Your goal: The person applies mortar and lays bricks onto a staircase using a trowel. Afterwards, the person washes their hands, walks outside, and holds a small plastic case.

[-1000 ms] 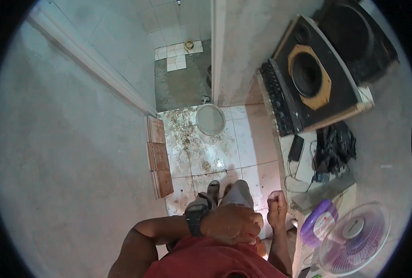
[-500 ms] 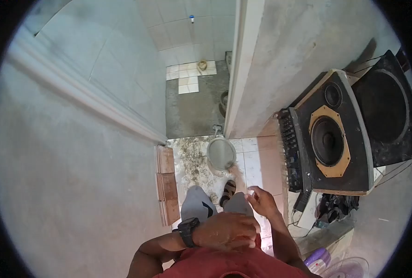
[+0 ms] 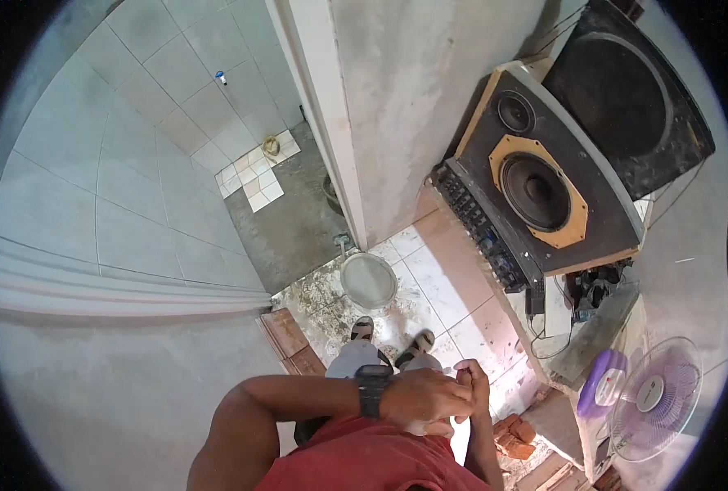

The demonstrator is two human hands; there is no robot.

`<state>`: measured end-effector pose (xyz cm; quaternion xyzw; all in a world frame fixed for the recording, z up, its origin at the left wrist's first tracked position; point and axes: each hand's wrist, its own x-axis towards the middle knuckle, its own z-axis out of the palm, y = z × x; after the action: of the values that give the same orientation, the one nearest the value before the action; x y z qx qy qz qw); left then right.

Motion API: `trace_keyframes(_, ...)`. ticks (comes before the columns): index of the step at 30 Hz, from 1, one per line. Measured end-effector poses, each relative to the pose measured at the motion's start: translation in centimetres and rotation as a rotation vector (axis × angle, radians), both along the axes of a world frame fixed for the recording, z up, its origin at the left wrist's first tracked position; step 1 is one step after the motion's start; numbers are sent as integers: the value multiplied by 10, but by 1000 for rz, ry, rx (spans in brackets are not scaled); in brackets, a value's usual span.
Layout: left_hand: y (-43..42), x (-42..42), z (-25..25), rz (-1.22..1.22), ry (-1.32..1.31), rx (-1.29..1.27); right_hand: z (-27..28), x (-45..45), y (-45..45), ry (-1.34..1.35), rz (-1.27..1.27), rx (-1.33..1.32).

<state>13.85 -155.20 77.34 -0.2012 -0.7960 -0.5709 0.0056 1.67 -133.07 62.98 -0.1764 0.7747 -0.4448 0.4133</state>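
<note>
My left hand (image 3: 426, 401), with a black watch (image 3: 373, 391) on its wrist, is in front of my red shirt (image 3: 364, 458), its fingers curled. Beside it and touching or nearly touching it, my right hand (image 3: 473, 386) is raised with bent fingers. Whatever lies between the fingers is too small or hidden to name. On the floor ahead of my feet stands a round bucket (image 3: 368, 281) filled with a smooth grey mix. A small grey object (image 3: 342, 240) sits at its far rim, its kind unclear.
Reddish-brown tiles (image 3: 289, 334) stand stacked by the left wall. Past the doorway, white tiles (image 3: 258, 182) lie on a grey floor, with a yellowish roll (image 3: 271, 146) on them. At right are a loudspeaker (image 3: 536, 192), an audio mixer (image 3: 483, 225) and a purple fan (image 3: 657, 397).
My view has turned to the right, bringing the fan into fuller sight. My hands have come closer together, and the right hand's fingers are more bent. My feet now both show near the bucket.
</note>
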Motion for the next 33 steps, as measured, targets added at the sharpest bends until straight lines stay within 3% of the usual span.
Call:
trace_keyframes(4,48,-24,11,-130,80,-5,13,35,34,-31,-273,-69)
trace_keyframes(6,87,-40,18,-436,56,-58,8,45,69,70,-253,28)
trace_keyframes(8,135,-43,23,-537,22,-91,6,55,112,95,-258,80)
trace_keyframes(10,187,-45,33,-751,-22,-170,20,69,152,-67,-396,60)
trace_keyframes(12,251,-42,17,-967,-31,-137,26,79,213,19,-527,28)
trace_keyframes(14,308,-45,9,-978,27,105,14,90,279,289,-434,178)
trace_keyframes(17,397,-52,27,-1327,-146,72,26,105,375,579,-610,244)
trace_keyframes(19,446,-50,33,-1482,-331,50,51,113,425,591,-830,153)
trace_keyframes(22,508,-56,35,-1565,-422,214,65,119,492,561,-1145,34)
trace_keyframes(24,542,-64,30,-1630,-442,191,67,116,518,554,-1409,3)
trace_keyframes(26,568,-72,24,-1692,-473,165,79,110,537,354,-1472,21)
trace_keyframes(28,591,-78,21,-1738,-449,88,65,106,557,324,-1500,-20)
trace_keyframes(32,633,-100,8,-1755,-490,72,84,57,591,403,-1414,75)
trace_keyframes(33,647,-109,4,-1784,-439,51,90,38,604,528,-1359,10)
